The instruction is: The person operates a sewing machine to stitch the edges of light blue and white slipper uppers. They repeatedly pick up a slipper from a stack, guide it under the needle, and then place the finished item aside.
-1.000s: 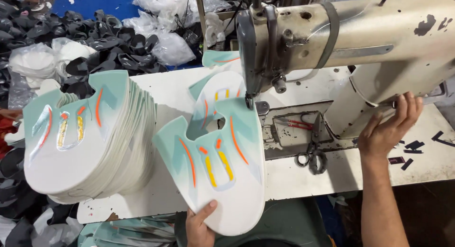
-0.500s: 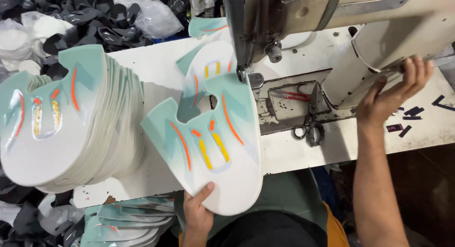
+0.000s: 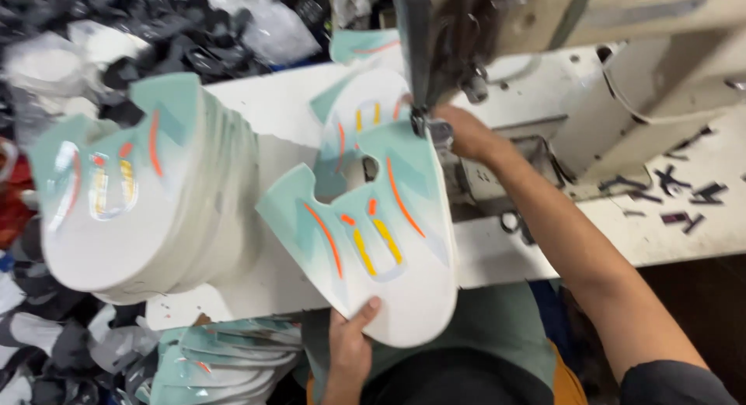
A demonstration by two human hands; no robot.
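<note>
Flat white shoe-upper panel (image 3: 388, 257), printed with mint-green, orange and yellow markings, lies partly on the white sewing table (image 3: 272, 110) with its rounded lower end overhanging the near edge and its notched upper end under the cream industrial sewing machine (image 3: 622, 32). Left hand (image 3: 350, 351) pinches the panel's lower edge, thumb on top. Right hand (image 3: 466, 133) rests at the upper end beside the presser foot (image 3: 431, 125); whether it clasps the panel or only presses on it cannot be told. Judged light, thin and flexible, likely to droop if held by one end; best held at opposite edges, clear of the needle. A tall stack of matching panels (image 3: 132, 195) stands on the table just left, apart from it.
</note>
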